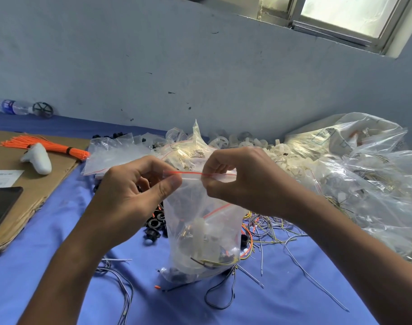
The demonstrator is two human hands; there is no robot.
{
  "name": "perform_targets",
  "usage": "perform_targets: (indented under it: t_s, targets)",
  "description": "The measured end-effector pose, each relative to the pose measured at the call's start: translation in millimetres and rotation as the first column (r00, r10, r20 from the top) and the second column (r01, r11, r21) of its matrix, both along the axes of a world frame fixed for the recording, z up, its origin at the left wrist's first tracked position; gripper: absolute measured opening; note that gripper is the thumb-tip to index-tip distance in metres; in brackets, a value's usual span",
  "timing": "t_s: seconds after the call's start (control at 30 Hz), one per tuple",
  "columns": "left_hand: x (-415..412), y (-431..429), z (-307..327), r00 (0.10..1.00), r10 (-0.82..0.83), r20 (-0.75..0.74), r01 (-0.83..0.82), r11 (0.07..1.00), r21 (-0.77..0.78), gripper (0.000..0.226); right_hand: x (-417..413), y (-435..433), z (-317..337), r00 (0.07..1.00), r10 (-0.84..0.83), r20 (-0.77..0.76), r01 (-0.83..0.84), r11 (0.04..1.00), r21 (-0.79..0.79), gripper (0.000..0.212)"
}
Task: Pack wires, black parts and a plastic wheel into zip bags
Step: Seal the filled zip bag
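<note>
Clear zip bag (200, 231) is held upright mid-frame over the blue surface (59, 266). Left hand (134, 191) pinches the red zip strip (193, 173) near the bag's top left corner, thumb against forefinger. Right hand (242, 181) pinches the strip further right, fingers curled. Inside the bag: white plastic wheel (199, 233), thin yellow and black wires (214, 262), black parts (176, 275) at the bottom. Loose wires (270, 231) lie beside it.

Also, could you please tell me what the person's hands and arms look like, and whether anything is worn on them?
The left hand and right hand are both bare: no gloves, rings or plasters show. The left forearm and right forearm are bare as well, with no sleeve, watch or bracelet in view down to the picture's edge.
</note>
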State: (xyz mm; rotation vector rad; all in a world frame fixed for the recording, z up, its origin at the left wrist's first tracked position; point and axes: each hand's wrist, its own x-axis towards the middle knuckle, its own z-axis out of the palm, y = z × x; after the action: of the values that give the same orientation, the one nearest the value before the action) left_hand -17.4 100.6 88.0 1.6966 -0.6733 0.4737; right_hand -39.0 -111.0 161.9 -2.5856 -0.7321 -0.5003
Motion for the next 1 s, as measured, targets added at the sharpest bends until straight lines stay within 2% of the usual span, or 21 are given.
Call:
perform_targets:
  t_s: [0.33, 0.43, 0.5, 0.7, 0.8, 0.9, 1.0]
  targets:
    - [8.5, 6.5, -4.7, 1.0, 0.016, 0.003, -0.016, 1.0, -0.016, 0.008, -3.7, -37.2, 3.0, 0.995, -0.07, 0.077, 0.074, 0.996, -0.051, 0.001]
    - [9.3, 6.4, -5.9, 1.0, 0.005, -0.004, -0.005, 1.0, -0.014, 0.007, -5.4, -46.7, 3.8, 0.989, -0.118, 0.093, 0.127, 0.988, -0.089, 0.014]
    - [10.9, 8.2, -6.5, 1.0, 0.015, -0.019, -0.015, 1.0, -0.016, 0.007, -5.5, -56.8, 4.8, 0.986, -0.133, 0.097, 0.142, 0.986, -0.082, 0.012]
    - [10.4, 1.1, -7.9, 0.997, -0.04, -0.062, 0.039, 0.999, -0.023, 0.015, -8.6, -86.1, -5.0, 0.978, -0.172, 0.117, 0.177, 0.984, -0.03, 0.002]
    - [11.4, -1.3, -7.9, 0.995, -0.051, -0.081, 0.049, 0.998, -0.027, 0.012, -12.1, -98.0, -9.3, 0.977, -0.184, 0.11, 0.182, 0.983, 0.027, 0.013]
    - [10.4, -4.3, -9.4, 0.995, -0.045, -0.092, 0.044, 0.999, -0.012, 0.013, -14.6, -106.3, -14.3, 0.978, -0.189, 0.087, 0.184, 0.981, 0.06, 0.015]
    - [9.2, -13.9, -9.9, 0.988, -0.11, -0.109, 0.103, 0.992, -0.07, 0.01, -15.1, -112.2, -26.3, 0.972, -0.221, 0.079, 0.211, 0.971, 0.116, 0.02]
